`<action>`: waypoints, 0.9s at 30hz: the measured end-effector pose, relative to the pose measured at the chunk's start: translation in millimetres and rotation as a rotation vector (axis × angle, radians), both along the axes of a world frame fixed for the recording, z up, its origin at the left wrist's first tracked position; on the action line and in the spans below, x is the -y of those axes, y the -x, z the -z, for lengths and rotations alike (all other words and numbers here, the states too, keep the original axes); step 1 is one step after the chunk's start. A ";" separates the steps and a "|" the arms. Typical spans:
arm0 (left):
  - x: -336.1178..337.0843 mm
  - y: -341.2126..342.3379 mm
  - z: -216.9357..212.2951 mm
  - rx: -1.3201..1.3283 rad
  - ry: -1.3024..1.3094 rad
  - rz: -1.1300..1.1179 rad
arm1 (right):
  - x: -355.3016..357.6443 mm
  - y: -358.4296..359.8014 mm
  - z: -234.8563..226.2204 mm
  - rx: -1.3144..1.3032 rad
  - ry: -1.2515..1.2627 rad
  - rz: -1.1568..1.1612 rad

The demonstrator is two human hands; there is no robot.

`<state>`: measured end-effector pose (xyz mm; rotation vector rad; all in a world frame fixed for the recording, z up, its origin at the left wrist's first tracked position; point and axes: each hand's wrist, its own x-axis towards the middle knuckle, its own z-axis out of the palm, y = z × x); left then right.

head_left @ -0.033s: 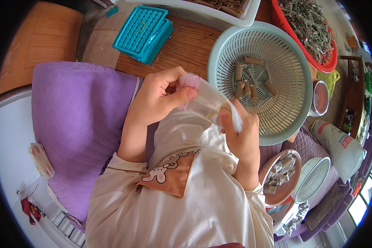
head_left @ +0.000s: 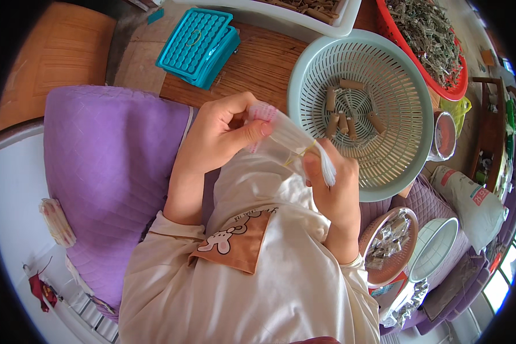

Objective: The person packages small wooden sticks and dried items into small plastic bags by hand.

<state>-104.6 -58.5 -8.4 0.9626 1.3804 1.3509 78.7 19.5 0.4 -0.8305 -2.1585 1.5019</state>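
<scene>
Above my lap I hold a bundle of clear plastic bags (head_left: 286, 133) between both hands. Pink print marks the end in my left hand (head_left: 226, 129), its thumb pressed on top with the fingers curled beneath. Closed around the other end is my right hand (head_left: 333, 183), where the white edges of the bags fan out past the thumb. A thin yellow rubber band (head_left: 295, 156) loops round the bundle beside my right thumb. The right fingertips are partly hidden.
A grey-green colander (head_left: 304, 86) with several brown paper rolls (head_left: 351, 84) stands at right on the wooden table (head_left: 258, 63). Behind are a turquoise lidded tray (head_left: 195, 43), a white bin (head_left: 350, 20) and a red basket (head_left: 461, 86). A pink basket (head_left: 413, 241) holds silvery packets.
The bags and the rubber band have shifted very slightly near my right thumb. Both hands keep their hold.
</scene>
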 end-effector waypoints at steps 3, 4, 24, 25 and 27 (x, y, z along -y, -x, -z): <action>-4.2 4.7 2.8 0.109 -0.046 0.026 | 2.5 2.1 -1.5 -0.011 0.061 0.008; -6.6 6.9 3.9 0.109 -0.047 0.027 | 3.0 3.3 -1.9 0.017 0.137 0.022; -24.3 33.3 26.8 -0.311 0.185 -0.363 | 47.5 64.0 50.0 -0.258 0.736 0.179; -23.2 37.6 26.8 -0.312 0.184 -0.362 | 48.9 66.7 51.1 -0.283 0.796 0.193; -22.0 44.5 26.9 -0.755 0.148 -0.464 | 51.2 73.4 57.0 -0.310 0.855 0.207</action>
